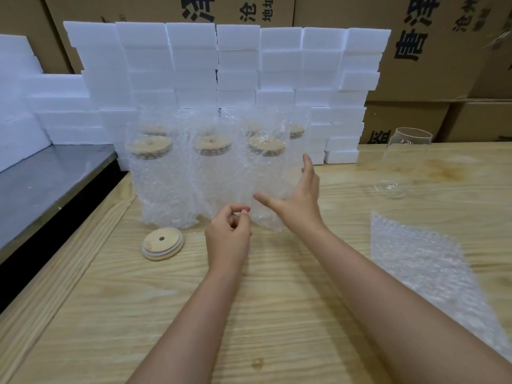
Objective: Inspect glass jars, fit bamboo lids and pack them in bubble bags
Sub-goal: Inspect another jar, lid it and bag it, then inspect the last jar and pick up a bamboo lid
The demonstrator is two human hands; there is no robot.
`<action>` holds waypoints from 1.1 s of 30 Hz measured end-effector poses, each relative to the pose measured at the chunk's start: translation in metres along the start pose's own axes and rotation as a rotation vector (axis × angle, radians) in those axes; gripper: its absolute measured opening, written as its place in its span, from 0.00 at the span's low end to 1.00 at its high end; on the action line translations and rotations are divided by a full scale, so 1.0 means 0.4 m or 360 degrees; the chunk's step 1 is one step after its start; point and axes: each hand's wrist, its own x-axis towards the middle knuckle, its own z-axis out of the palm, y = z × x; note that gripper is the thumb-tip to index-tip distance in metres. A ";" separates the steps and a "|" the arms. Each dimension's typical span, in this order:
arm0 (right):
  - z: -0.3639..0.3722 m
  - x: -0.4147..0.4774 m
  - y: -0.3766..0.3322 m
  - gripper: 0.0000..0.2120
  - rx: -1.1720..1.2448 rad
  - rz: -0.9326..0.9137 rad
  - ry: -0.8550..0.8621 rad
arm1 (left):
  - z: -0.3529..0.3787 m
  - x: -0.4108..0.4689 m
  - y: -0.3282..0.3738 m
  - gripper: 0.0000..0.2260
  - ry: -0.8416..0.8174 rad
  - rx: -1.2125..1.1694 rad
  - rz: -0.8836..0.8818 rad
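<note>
Glass jars in bubble bags (155,176) stand in a row at the far middle of the wooden table (277,314), each closed with a round bamboo lid (212,144) that shows through the wrap. Three stand in front, close side by side. More lids are seen behind them, but I cannot tell how many jars stand there. One loose lid (163,243) lies flat on the table just in front of the leftmost wrapped jar, its small hole upward. The right hand (299,200) is wide open, fingers straight and thumb spread, with the palm turned to the right side of the rightmost front bag. It holds nothing, and I cannot tell whether it touches the wrap. The left hand (228,234) is just in front of the row, its fingers curled in and the thumb tip against the forefinger, with nothing seen between them. A bare glass jar (401,162) without lid stands at the right, well apart from the row, and a flat bubble bag (424,261) lies near the right forearm. White foam blocks (235,59) are stacked behind the jars, with cardboard boxes (443,65) behind those, and a grey metal surface (50,178) is at the left.
</note>
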 end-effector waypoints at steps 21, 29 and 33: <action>-0.418 0.260 0.294 0.46 -0.0047 0.0825 0.0771 | 0.004 0.012 -0.020 0.09 -0.0026 0.0115 0.0045; -0.389 0.243 0.250 0.40 -0.0194 0.0761 0.0633 | 0.002 0.010 -0.015 0.10 -0.0021 0.0127 0.0031; -0.333 0.201 0.204 0.40 -0.0196 0.0699 0.0523 | 0.004 0.011 -0.013 0.11 -0.0013 0.0124 0.0026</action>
